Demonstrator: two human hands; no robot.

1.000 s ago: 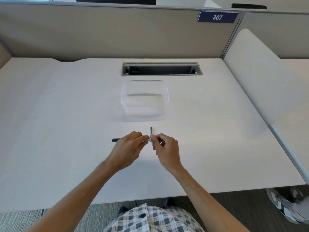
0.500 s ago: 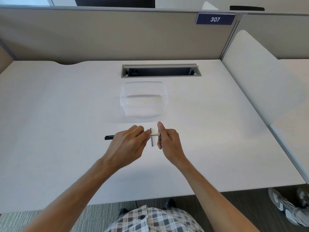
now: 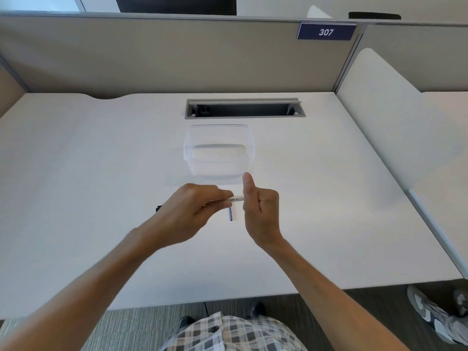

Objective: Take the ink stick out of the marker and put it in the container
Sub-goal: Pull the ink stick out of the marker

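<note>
My left hand [image 3: 188, 215] grips a white whiteboard marker [image 3: 234, 199] and holds it level above the desk. The marker's black tip [image 3: 159, 208] pokes out to the left of that hand. Against the marker's right end sits my right hand [image 3: 259, 211], its fingers curled and its thumb pointing up. A thin dark blue stick [image 3: 230, 214] lies on the desk just below the marker, between my hands. A clear plastic container [image 3: 187, 148] stands open and upright just beyond my hands, with nothing visible inside it.
A grey cable slot [image 3: 244, 108] is cut into the white desk [image 3: 76, 160] behind the container. Beige partition walls close the back, and a white divider panel [image 3: 395, 122] stands at the right. A shoe [image 3: 435, 317] rests on the floor at the lower right.
Both hands have shifted a little toward the container with the marker. My right hand has turned so its thumb points up. The blue stick stays on the desk.
</note>
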